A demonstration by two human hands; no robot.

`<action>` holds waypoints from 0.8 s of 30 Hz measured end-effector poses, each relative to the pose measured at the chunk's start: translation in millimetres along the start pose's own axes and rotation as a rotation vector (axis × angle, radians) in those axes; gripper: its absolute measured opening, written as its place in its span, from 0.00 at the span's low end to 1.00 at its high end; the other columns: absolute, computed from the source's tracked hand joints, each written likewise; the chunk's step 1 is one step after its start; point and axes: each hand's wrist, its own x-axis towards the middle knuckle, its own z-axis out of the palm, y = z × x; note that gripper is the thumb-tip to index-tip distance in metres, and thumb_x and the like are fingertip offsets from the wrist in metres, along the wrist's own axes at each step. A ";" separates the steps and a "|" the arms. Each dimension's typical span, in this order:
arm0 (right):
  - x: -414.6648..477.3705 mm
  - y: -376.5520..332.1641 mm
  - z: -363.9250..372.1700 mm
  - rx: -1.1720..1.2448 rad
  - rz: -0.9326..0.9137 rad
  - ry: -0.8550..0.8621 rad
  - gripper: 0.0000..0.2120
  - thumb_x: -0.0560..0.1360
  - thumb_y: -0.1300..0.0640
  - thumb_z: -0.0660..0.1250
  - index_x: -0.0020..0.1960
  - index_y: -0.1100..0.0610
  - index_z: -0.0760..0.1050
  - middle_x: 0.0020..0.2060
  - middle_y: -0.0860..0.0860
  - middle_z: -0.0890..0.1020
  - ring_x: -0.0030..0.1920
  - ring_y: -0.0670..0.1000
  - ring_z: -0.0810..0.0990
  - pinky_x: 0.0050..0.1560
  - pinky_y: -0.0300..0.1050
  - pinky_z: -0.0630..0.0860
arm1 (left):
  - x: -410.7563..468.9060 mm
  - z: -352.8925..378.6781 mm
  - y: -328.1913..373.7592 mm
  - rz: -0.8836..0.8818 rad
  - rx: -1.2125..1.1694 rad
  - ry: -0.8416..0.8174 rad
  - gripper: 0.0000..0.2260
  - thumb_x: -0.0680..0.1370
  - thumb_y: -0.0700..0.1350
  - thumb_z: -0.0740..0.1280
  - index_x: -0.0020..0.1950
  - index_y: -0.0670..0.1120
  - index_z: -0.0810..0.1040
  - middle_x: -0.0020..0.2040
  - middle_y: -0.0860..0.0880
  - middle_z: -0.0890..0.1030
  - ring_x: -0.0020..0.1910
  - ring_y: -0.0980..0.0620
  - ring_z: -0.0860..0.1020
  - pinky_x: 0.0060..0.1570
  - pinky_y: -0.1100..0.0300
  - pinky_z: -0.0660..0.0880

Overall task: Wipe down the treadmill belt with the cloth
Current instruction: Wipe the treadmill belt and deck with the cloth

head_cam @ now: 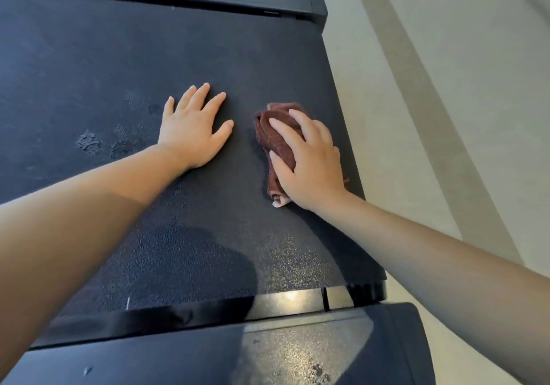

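Mid-wipe: right hand (312,161) fingers gripped the brown cloth (275,143); left hand (193,126) lay flat, empty, on the treadmill belt (119,57). Dusty marks at 9 o'clock likely needed wiping next.

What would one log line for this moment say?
right hand: pressing brown cloth on treadmill belt | left hand: flat on belt, empty | smudges: left of left hand

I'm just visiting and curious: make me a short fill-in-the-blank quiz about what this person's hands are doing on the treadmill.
1. The brown cloth lies under the ____ hand.
2. The left hand rests flat on the treadmill belt with its fingers ____.
3. The cloth is near the belt's ____ edge.
4. Dusty smudges mark the belt to the ____ of the left hand.

Missing words: right; spread; right; left
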 end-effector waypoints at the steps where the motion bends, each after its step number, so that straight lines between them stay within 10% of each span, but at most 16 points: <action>1: -18.5 -4.4 -2.8 0.007 0.013 0.000 0.23 0.77 0.44 0.59 0.71 0.44 0.64 0.73 0.48 0.62 0.71 0.54 0.60 0.66 0.61 0.66 | -2.8 -1.0 -2.0 0.015 -0.016 -0.006 0.26 0.79 0.59 0.52 0.76 0.51 0.56 0.77 0.46 0.54 0.76 0.46 0.50 0.72 0.43 0.46; 10: -122.2 -26.9 -15.2 0.051 0.014 -0.011 0.23 0.75 0.45 0.61 0.70 0.45 0.68 0.72 0.50 0.65 0.71 0.55 0.62 0.64 0.63 0.67 | -21.6 -6.3 -17.5 0.128 -0.044 -0.015 0.26 0.80 0.56 0.52 0.76 0.50 0.57 0.77 0.46 0.55 0.76 0.45 0.51 0.73 0.46 0.48; 24: 40.3 -50.6 28.6 0.011 0.016 0.049 0.22 0.76 0.44 0.58 0.70 0.43 0.65 0.73 0.49 0.63 0.70 0.55 0.60 0.64 0.62 0.66 | -63.4 -21.7 -48.6 0.020 0.006 -0.028 0.27 0.80 0.55 0.52 0.76 0.45 0.55 0.77 0.47 0.54 0.76 0.47 0.52 0.73 0.49 0.50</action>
